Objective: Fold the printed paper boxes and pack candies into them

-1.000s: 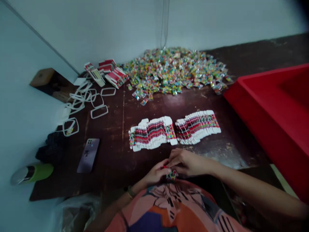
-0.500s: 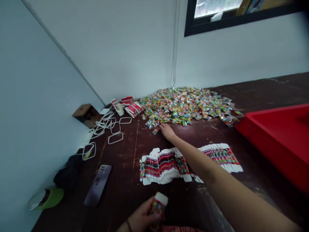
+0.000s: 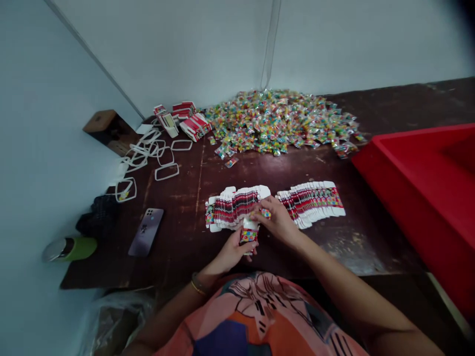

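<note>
Carton (image 3: 248,234) is sitting upright in the closed left hand (image 3: 230,251), and the right hand (image 3: 279,225) is pinching a candy packet (image 3: 265,213) just over its top. Thin card's looking light and crushable, so I'm guessing gripping the side walls gently works best.

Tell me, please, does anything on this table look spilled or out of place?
Nothing looks damaged. A few sweet packets lie apart from the big pile on the bare table, and white bands lie scattered at the left. The left hand holds a small box, the right hand a single packet.
</note>
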A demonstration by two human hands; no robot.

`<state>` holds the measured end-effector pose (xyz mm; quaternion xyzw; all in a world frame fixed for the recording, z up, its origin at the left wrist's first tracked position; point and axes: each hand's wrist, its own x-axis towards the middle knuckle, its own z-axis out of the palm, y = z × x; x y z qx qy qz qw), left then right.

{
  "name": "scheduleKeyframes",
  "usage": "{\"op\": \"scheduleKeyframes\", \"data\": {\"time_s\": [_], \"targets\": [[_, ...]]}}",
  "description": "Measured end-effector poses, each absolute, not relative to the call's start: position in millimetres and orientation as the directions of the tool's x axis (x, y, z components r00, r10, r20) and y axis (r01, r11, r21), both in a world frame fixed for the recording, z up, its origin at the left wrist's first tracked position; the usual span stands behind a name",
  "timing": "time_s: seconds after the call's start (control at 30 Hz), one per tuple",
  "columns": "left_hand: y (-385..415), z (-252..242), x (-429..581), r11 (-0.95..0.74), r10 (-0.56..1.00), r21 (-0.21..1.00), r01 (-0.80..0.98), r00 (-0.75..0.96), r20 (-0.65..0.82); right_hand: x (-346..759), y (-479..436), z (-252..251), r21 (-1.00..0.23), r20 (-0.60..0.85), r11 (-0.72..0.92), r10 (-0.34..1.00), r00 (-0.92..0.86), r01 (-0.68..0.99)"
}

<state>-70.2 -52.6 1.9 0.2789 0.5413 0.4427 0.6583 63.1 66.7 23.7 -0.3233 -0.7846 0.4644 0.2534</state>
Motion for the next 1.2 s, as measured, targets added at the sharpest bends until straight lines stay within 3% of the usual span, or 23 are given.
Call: {"op": "scheduleKeyframes", "data": {"time_s": [0.17,0.33,0.53,0.6,0.7,0.77,0.83,0.93,1.0,1.2], "targets": [[-53.9,2.3,-53.0,0.487,0.872,0.834,-0.259,0.091,-0.48,72.6,55.8,11.3,-0.937,0.071,0.282,0.733,-0.677,0.207],[-55.1,6.7,-45.5,0.457,0.888,0.854,-0.247,0.068,-0.455,75.9,42.0,0.4,-0.996,-0.066,-0.031,0.886,-0.459,0.082],[-57.1,-1.5,-45.4,0.46,0.878,0.843,-0.278,0.004,-0.478,90.7,17.8,1.6,-0.986,-0.004,0.074,0.887,-0.462,0.15],[-57.1,-5.0,-47.2,0.467,0.868,0.828,-0.311,-0.017,-0.496,96.9,15.5,0.9,-0.99,-0.138,-0.137,0.885,-0.444,0.034],[-54.9,-4.8,-50.3,0.475,0.87,0.829,-0.295,0.018,-0.492,102.3,18.6,-0.9,-0.832,-0.398,-0.547,0.704,-0.588,-0.093],[-52.4,-2.3,-51.7,0.48,0.875,0.837,-0.264,0.079,-0.477,104.7,23.0,1.1,-0.767,-0.445,-0.64,0.591,-0.673,-0.056],[-48.9,-0.2,-51.7,0.475,0.88,0.847,-0.237,0.12,-0.46,107.9,27.6,7.8,-0.831,-0.405,-0.556,0.589,-0.699,0.012],[-41.4,0.5,-48.2,0.465,0.885,0.857,-0.222,0.108,-0.452,115.2,33.9,22.7,-0.983,-0.167,-0.165,0.667,-0.726,0.075],[-36.0,0.6,-44.8,0.459,0.888,0.859,-0.228,0.104,-0.447,120.5,38.4,29.9,-0.996,-0.036,0.035,0.682,-0.73,0.083],[-35.2,2.0,-40.0,0.48,0.877,0.802,-0.355,0.225,-0.425,130.8,43.1,23.8,-0.992,-0.044,0.046,0.74,-0.671,0.116]]}}
